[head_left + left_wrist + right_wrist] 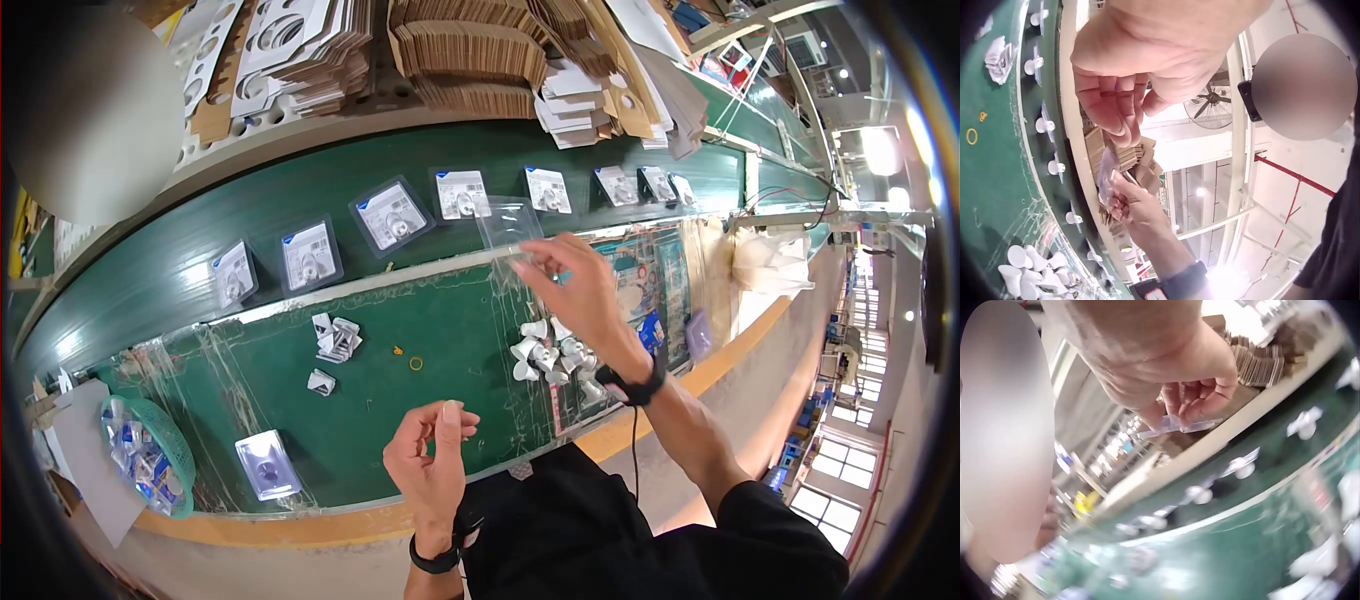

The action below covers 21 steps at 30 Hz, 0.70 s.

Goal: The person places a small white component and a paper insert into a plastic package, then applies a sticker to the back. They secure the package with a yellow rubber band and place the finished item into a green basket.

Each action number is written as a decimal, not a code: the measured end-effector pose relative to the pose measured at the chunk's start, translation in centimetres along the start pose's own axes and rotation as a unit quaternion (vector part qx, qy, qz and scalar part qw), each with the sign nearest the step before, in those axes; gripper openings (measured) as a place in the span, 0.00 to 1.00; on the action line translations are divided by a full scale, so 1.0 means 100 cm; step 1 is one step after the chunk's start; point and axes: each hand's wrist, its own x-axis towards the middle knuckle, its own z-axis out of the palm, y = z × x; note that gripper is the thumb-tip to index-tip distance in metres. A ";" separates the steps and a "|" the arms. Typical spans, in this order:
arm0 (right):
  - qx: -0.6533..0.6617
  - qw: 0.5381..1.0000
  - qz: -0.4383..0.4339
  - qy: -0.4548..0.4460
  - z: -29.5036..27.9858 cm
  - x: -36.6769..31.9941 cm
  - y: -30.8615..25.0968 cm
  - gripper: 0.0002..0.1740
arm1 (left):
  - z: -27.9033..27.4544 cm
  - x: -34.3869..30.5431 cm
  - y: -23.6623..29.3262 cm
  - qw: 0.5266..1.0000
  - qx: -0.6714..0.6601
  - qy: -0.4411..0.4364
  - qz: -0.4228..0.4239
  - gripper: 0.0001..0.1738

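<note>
My right hand (pixel 578 295) pinches a clear plastic piece (pixel 508 222) by its edge, above the border between the belt and the worktable; the same clear piece (pixel 1179 427) shows under the fingers in the right wrist view. My left hand (pixel 432 462) is raised over the table's near edge, fingers curled in toward the thumb; nothing can be made out between them. A yellow ring (pixel 416 364) and a small orange piece (pixel 398 351) lie beyond it. White cup-shaped parts (pixel 545 352) are heaped below my right hand.
Blister packs with printed cards (pixel 392 213) stand in a row along the green belt (pixel 140 290). Folded white papers (pixel 338 340) and a clear pack (pixel 268 465) lie on the table. A green basket (pixel 180 455) sits left; cardboard stacks (pixel 465 60) stand behind the belt.
</note>
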 end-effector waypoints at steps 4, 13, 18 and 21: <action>-0.071 0.995 -0.043 0.063 0.048 0.043 0.038 0.13 | -0.015 0.005 -0.012 0.999 0.025 0.009 -0.031 0.12; -0.155 0.981 -0.118 0.017 0.097 0.092 0.057 0.12 | -0.052 -0.018 -0.047 0.989 0.043 0.099 -0.101 0.13; -0.137 0.985 -0.099 -0.018 0.099 0.098 0.059 0.12 | -0.054 -0.029 -0.061 0.984 0.048 0.123 -0.118 0.13; -0.104 0.991 -0.074 -0.047 0.087 0.097 0.051 0.15 | -0.045 -0.031 -0.060 0.986 0.050 0.120 -0.105 0.13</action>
